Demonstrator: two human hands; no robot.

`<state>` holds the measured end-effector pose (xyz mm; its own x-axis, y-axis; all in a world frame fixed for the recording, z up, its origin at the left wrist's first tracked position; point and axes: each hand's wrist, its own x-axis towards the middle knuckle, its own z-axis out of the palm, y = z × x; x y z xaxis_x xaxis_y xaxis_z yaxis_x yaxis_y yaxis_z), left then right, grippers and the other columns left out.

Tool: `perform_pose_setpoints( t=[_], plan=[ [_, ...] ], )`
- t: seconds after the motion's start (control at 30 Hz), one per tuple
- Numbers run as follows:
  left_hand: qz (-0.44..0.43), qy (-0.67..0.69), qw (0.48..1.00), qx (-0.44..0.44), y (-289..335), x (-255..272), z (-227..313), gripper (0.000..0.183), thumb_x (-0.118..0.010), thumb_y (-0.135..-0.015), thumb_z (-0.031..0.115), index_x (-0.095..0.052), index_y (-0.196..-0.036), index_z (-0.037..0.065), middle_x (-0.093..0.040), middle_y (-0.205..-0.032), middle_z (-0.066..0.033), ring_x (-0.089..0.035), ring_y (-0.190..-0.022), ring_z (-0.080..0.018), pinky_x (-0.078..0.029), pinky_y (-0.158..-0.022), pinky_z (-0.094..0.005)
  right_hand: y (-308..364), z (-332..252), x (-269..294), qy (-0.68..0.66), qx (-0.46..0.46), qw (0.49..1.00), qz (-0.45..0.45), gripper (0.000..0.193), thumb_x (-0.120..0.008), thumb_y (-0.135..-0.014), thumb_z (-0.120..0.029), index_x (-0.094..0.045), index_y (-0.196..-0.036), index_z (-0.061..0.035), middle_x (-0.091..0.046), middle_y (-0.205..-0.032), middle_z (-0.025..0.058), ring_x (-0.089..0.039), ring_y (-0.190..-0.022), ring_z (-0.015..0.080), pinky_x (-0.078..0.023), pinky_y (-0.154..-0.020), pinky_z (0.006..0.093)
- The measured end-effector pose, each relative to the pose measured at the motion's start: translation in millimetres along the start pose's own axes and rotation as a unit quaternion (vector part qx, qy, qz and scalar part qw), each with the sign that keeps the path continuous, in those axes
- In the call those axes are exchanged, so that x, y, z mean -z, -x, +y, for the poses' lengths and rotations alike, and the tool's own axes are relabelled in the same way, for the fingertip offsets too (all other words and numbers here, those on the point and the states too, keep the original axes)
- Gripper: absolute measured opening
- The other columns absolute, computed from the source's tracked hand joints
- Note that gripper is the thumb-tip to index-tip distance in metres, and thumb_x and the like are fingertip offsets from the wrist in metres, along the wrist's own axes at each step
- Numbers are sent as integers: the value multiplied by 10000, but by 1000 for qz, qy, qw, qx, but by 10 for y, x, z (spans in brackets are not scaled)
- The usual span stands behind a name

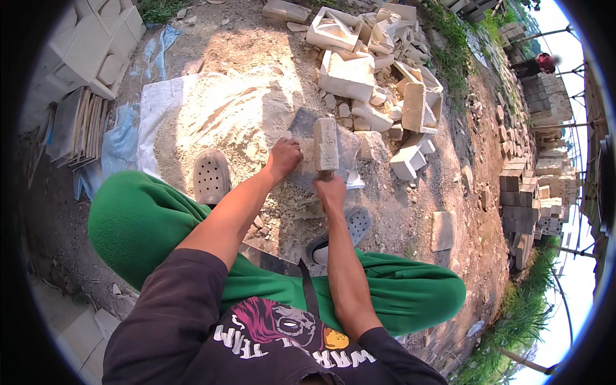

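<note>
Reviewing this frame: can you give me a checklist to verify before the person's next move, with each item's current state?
1. Mallet gripped by the right hand: ok.
2. Left hand beside, not under, the mallet head: ok in this view.
3. Mallet touching the gray slab: cannot tell.
4. Left hand gripping something: cannot tell.
5. Gloves worn: not ok, both hands bare.
6. Solid shoes: not ok, perforated clogs.

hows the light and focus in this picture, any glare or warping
In the head view, sun nearly bleaches the powder and the sky is blown out white; also in the head view, the mallet and right hand look fairly sharp, the far-off person's head is blurred, and the fisheye bows the scene inside a dark, rounded border.
</note>
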<state>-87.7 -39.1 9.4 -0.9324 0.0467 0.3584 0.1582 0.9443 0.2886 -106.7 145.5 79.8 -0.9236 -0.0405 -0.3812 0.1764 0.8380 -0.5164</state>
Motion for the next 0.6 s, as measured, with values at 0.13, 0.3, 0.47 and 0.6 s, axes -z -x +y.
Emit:
perform_pose_setpoints(
  t=[0.13,0.3,0.47,0.6],
  plan=[
    [-28,-14,999,32,-48,39,66,59,-674,-703,157,-689,-651,133,-694,-818,-40,-656,-960,-225,-479,-876,-366,18,-202,249,-84,61,994,38,388,-733,-704,-304,-720,-944,2,-711,-888,250,-692,-916,424,-534,-799,476],
    [-44,10,999,22,-106,58,79,74,-663,-720,164,-698,-665,129,-706,-823,-30,-662,-973,-220,-478,-889,-362,21,130,-46,-73,100,991,49,404,-727,-708,-318,-718,-948,7,-710,-860,246,-701,-877,414,-537,-779,475],
    [-22,-16,1000,10,5,12,-18,93,-635,-723,165,-722,-695,150,-727,-870,-20,-664,-1022,-204,-475,-896,-355,40,-28,-49,6,-15,1000,-15,345,-734,-683,-279,-729,-870,11,-721,-777,194,-724,-764,327,-540,-719,411],
    [-8,-13,1000,17,-1,13,21,151,-599,-782,129,-722,-706,169,-681,-795,-17,-642,-918,-193,-467,-849,-363,44,-147,66,-65,52,995,58,383,-739,-686,-282,-713,-887,43,-718,-789,209,-717,-745,326,-538,-713,408]
  ],
)
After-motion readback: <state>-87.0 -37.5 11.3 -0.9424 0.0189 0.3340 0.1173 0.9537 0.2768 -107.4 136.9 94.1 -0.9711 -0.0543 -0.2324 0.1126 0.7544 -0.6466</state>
